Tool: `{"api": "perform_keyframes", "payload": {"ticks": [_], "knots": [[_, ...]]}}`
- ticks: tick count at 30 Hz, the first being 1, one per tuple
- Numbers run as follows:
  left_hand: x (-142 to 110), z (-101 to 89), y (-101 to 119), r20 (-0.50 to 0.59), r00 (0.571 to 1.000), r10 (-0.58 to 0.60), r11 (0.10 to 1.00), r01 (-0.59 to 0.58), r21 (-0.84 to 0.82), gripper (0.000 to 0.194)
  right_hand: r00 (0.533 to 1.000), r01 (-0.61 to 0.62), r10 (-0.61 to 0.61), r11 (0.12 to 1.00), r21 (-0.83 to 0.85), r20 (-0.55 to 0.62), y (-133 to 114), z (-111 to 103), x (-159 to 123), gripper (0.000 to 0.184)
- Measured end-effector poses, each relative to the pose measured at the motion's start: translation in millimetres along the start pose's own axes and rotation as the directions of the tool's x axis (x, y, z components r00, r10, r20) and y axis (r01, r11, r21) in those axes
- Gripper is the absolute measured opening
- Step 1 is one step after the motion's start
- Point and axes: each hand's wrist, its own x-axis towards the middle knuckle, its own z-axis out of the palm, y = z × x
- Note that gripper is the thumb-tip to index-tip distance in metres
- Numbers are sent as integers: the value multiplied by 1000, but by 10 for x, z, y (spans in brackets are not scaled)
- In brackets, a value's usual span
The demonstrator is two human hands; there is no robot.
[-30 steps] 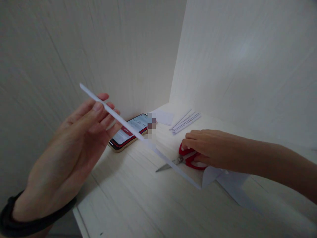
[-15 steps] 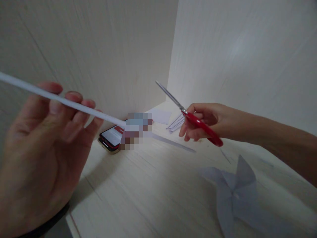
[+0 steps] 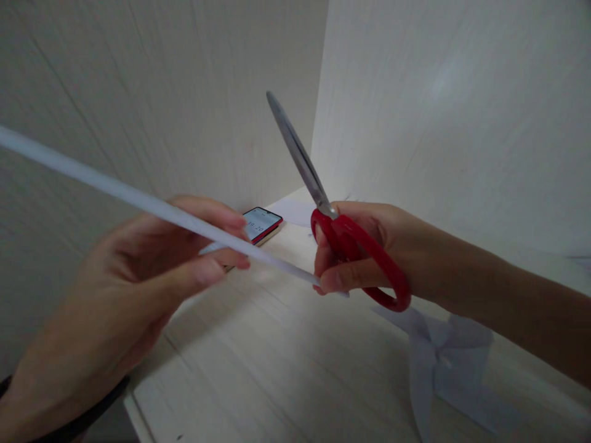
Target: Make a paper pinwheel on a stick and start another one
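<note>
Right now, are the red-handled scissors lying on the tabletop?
No, the right hand holds the red-handled scissors raised in the air, with the blades pointing up.

phone, screen lit, seen at a slant past the left hand: large dark digits in a row on a pale ground. last pair reads "20", slightly soft. just before it a blurred pair, looks like "39", first figure the less certain of the two. start of the row lies behind the fingers, can't be read. any mark between the pairs too small to tell. fine dark specks along the screen's top edge, too tiny to make out.
</note>
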Motion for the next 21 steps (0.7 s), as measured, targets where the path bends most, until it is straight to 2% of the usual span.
{"api": "perform_keyframes", "payload": {"ticks": [1, 2, 4, 8, 10, 12, 17, 21], "knots": [[-1, 20, 41, 160, 987, -4, 997, -8, 73, 16, 1000, 16, -16, 1000, 14, -2, -23, 35, 5, 21], [10, 25, 85, 271, 962, -23, 989, -18, 145, 14, 1000, 26, -26, 999, 30, -6, -48, 68, 13, 20], [57, 11, 172, 368, 928, -57, 969, -38, 243, 10, 1000, 22, -22, 998, 60, -3, -93, 125, 30, 19], [156, -12, 293, 401, 909, -111, 944, -29, 327, 10, 1000, -7, 8, 998, 60, -19, -115, 189, 42, 18], [171, -9, 317, 443, 882, -162, 931, -12, 366, 8, 999, 12, -11, 1000, 11, -51, -97, 205, 26, 22], [160, -3, 327, 458, 871, -179, 922, -13, 387, 6, 997, 32, -35, 998, -46, -70, -77, 219, 0, 25], [55, 17, 277, 376, 921, -104, 918, -56, 392, 3, 988, 43, -71, 978, -202, -136, 3, 232, -84, 19], [-35, 26, 137, 287, 957, -31, 913, -90, 398, 5, 946, 95, -225, 879, -467, -231, 139, 156, -176, 11]]}}
